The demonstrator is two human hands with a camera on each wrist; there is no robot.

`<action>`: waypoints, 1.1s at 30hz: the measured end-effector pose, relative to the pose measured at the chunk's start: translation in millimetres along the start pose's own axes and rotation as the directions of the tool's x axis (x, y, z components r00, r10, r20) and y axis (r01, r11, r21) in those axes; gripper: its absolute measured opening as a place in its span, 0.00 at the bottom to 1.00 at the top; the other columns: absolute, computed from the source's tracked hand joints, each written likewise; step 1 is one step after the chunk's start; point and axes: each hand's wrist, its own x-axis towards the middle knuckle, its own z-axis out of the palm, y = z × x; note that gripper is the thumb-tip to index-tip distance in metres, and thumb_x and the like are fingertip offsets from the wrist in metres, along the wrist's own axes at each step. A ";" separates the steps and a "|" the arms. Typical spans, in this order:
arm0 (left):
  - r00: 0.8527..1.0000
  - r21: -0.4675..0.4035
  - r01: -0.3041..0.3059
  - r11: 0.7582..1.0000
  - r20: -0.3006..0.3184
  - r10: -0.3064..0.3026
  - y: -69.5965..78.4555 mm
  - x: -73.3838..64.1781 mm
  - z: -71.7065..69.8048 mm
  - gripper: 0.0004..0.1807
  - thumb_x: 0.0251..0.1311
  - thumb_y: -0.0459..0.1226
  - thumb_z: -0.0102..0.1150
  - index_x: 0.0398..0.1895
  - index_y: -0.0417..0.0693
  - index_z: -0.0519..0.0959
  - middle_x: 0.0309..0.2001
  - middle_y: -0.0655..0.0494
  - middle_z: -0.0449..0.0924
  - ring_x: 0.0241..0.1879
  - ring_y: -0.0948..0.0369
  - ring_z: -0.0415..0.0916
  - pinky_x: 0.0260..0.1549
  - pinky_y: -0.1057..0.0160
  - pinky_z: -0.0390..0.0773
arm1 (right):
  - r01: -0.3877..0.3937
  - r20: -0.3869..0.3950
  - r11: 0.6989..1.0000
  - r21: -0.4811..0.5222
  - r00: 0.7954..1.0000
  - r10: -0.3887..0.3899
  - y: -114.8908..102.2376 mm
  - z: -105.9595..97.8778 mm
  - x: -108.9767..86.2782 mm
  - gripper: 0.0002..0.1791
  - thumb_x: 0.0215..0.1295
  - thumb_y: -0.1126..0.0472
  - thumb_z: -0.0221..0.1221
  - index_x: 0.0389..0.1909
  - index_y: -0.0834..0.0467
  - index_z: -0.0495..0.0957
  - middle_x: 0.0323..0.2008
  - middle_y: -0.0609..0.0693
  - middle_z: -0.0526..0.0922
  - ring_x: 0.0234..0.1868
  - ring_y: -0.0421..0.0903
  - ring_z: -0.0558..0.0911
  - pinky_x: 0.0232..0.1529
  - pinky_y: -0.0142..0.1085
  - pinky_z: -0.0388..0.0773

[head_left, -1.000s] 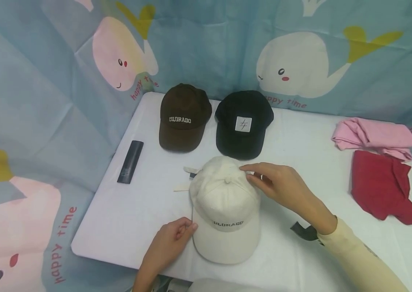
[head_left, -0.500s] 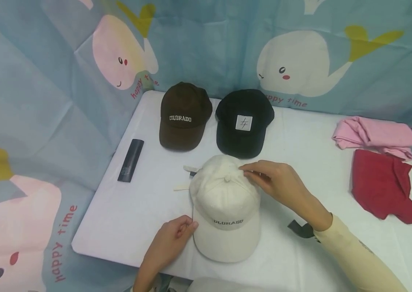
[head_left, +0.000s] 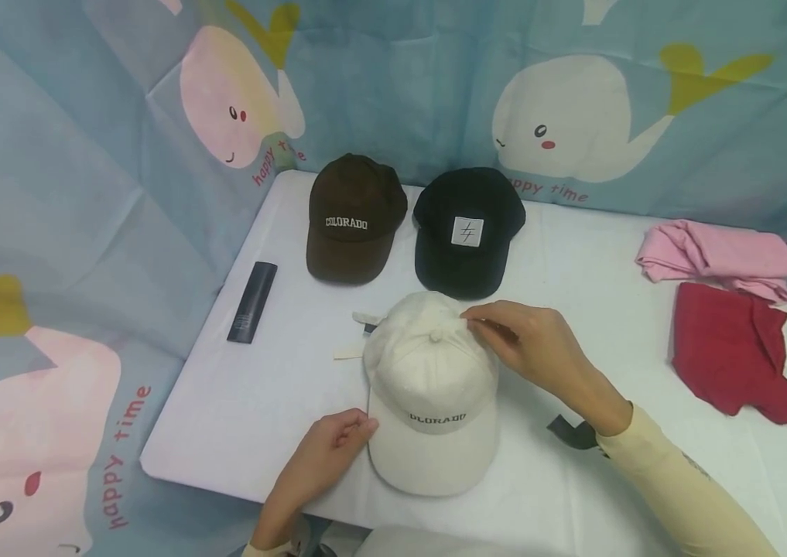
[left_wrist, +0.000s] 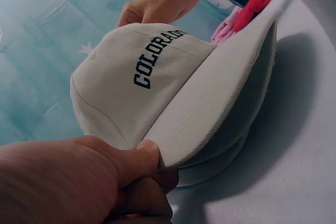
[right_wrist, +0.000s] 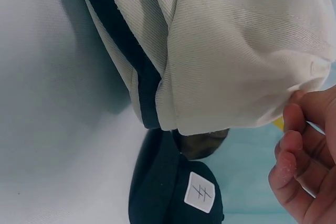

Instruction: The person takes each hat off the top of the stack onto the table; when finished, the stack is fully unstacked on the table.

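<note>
A cream baseball cap with dark COLORADO lettering sits near the front of the table, brim toward me. My left hand pinches the left edge of its brim between thumb and fingers. In the left wrist view, further curved edges show beneath the brim. My right hand pinches the crown fabric at the upper right, beside the top button. The right wrist view shows the cap's rear side, with folds and a dark band along its lower edge.
Behind stand a brown cap and a black cap with a white patch. A dark flat case lies left. Folded pink cloth and red cloth lie right. A dark strap shows near my right wrist.
My right thumb has drawn closer to the forefinger at the crown. The left hand and the cap stay nearly still, while the head view shifts slightly.
</note>
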 end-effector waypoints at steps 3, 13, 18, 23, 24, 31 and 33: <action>1.000 -0.034 -0.006 0.999 0.008 0.006 -0.2 0.3 0.3 0.20 0.78 0.57 0.54 0.38 0.55 0.84 0.20 0.63 0.67 0.21 0.67 0.61 0.23 0.67 0.64 | 0.007 -0.007 1.000 -0.004 1.000 -0.007 0.5 -2.7 0.5 0.13 0.64 0.62 0.74 0.48 0.49 0.90 0.42 0.41 0.91 0.35 0.34 0.85 0.37 0.34 0.82; 0.999 -0.124 -0.023 0.992 0.020 0.026 9.8 -3.8 -5.9 0.18 0.80 0.53 0.54 0.41 0.51 0.85 0.19 0.60 0.67 0.21 0.67 0.62 0.23 0.68 0.65 | 0.028 -0.037 1.000 0.000 0.999 -0.028 1.7 -7.0 4.5 0.13 0.64 0.63 0.74 0.48 0.51 0.90 0.41 0.42 0.91 0.34 0.36 0.85 0.36 0.36 0.83; 0.999 -0.137 -0.037 0.990 0.008 0.038 13.4 -5.9 -10.1 0.18 0.80 0.52 0.54 0.43 0.51 0.85 0.25 0.60 0.79 0.26 0.63 0.69 0.29 0.66 0.70 | 0.039 -0.047 0.999 0.005 0.998 -0.038 -0.7 -10.0 10.0 0.11 0.65 0.63 0.72 0.48 0.51 0.90 0.40 0.42 0.91 0.33 0.35 0.84 0.36 0.34 0.82; 0.999 -0.196 -0.037 0.980 0.009 0.040 15.1 -8.8 -14.2 0.18 0.80 0.51 0.53 0.47 0.49 0.86 0.34 0.58 0.87 0.37 0.55 0.78 0.41 0.65 0.75 | 0.053 -0.072 0.998 0.023 0.996 -0.051 -4.5 -12.9 17.3 0.10 0.66 0.62 0.71 0.47 0.52 0.90 0.38 0.42 0.90 0.31 0.35 0.81 0.33 0.30 0.78; 0.999 -0.208 -0.038 0.977 0.010 0.041 15.5 -9.3 -14.7 0.18 0.81 0.51 0.53 0.48 0.49 0.86 0.35 0.57 0.87 0.39 0.54 0.78 0.42 0.65 0.75 | 0.056 -0.072 0.998 0.026 0.996 -0.054 -5.2 -13.4 18.6 0.10 0.66 0.62 0.71 0.47 0.52 0.90 0.38 0.42 0.90 0.30 0.35 0.80 0.33 0.30 0.78; 1.000 -0.226 -0.030 0.974 -0.009 0.029 21.6 -14.4 -20.2 0.17 0.80 0.51 0.54 0.46 0.50 0.86 0.29 0.58 0.80 0.37 0.58 0.74 0.41 0.65 0.73 | 0.062 -0.090 0.998 0.033 0.994 -0.059 -9.2 -16.1 25.5 0.10 0.66 0.64 0.71 0.47 0.52 0.89 0.36 0.41 0.88 0.27 0.35 0.75 0.30 0.29 0.73; 0.999 -0.227 -0.026 0.973 -0.042 0.017 24.4 -17.0 -23.5 0.16 0.79 0.50 0.55 0.44 0.51 0.86 0.24 0.59 0.72 0.32 0.62 0.69 0.35 0.65 0.71 | 0.069 -0.096 0.997 0.042 0.993 -0.064 -10.7 -17.3 29.5 0.10 0.66 0.63 0.71 0.47 0.52 0.89 0.36 0.41 0.88 0.27 0.35 0.75 0.29 0.29 0.73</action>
